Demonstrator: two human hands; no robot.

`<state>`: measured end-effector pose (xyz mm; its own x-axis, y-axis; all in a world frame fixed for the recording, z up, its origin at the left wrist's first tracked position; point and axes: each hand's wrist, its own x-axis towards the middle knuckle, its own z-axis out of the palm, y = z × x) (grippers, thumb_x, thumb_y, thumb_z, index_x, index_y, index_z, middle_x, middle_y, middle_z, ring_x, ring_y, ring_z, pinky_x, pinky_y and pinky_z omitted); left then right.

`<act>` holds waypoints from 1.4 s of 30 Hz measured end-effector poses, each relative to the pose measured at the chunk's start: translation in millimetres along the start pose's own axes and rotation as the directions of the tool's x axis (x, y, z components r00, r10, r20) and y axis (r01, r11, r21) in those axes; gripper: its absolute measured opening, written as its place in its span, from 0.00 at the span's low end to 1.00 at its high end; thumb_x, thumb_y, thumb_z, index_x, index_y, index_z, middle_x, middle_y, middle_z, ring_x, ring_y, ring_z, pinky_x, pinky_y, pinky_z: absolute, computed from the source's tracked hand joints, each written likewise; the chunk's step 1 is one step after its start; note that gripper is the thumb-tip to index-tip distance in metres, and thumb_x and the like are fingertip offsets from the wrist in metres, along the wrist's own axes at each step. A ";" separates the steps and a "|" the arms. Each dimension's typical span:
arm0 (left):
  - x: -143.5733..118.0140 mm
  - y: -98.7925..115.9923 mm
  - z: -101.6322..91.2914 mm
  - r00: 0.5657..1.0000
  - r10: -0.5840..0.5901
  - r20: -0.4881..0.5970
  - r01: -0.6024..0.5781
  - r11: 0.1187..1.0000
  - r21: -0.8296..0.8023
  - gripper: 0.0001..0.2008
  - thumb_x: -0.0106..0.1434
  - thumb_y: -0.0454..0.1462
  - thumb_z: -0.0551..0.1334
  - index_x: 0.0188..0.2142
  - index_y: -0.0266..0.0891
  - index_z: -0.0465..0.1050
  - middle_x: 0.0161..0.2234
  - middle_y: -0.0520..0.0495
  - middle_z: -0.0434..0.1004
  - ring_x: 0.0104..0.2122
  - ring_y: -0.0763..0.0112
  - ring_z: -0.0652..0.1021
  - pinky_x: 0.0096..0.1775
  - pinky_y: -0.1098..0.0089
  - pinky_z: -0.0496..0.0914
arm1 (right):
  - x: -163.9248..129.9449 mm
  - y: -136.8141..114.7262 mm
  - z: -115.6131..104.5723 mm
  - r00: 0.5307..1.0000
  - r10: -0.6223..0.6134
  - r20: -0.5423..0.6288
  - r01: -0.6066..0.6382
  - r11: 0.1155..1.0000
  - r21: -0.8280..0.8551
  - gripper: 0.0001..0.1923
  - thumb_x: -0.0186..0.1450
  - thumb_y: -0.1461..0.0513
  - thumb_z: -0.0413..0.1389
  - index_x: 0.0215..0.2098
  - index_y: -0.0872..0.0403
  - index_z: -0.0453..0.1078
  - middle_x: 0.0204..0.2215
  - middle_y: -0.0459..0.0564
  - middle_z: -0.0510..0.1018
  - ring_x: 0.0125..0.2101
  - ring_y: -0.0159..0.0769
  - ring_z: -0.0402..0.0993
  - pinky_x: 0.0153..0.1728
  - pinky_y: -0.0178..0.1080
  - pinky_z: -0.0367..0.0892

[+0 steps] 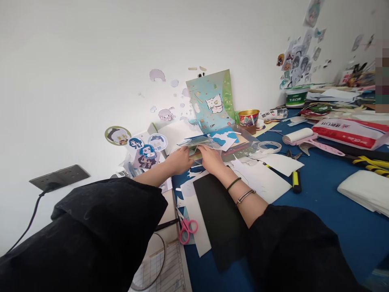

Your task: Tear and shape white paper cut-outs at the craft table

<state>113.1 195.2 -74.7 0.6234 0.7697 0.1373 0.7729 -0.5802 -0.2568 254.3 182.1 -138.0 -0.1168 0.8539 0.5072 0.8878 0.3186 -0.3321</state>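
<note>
This looks like a home craft corner, a hobby desk pushed against a plain white wall (75, 61). The wall carries cartoon stickers (296, 61) at about one o'clock and more cut-out characters (147, 150) near ten o'clock, beside a wall socket (59, 176). The table (319, 202) wears a blue cutting mat strewn with paper scraps, pink scissors (187, 229), a tape roll (269, 147), a pink lint roller (304, 137), a craft knife (296, 180) and an illustrated card (211, 99) propped at twelve o'clock.
</note>
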 end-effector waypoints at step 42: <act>5.5 2.3 1.9 0.980 -0.120 0.162 0.091 0.980 0.174 0.26 0.59 0.34 0.54 0.58 0.33 0.61 0.58 0.33 0.62 0.57 0.48 0.65 0.53 0.57 0.63 | 0.1 0.9 -0.7 0.995 0.078 0.056 -0.080 0.996 0.027 0.28 0.61 0.71 0.48 0.58 0.50 0.63 0.63 0.57 0.54 0.57 0.49 0.59 0.53 0.49 0.61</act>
<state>118.1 198.6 -76.3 0.4989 0.8666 0.0108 0.7943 -0.4522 -0.4058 255.4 182.2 -137.6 -0.0716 0.8978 0.4345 0.8819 0.2605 -0.3930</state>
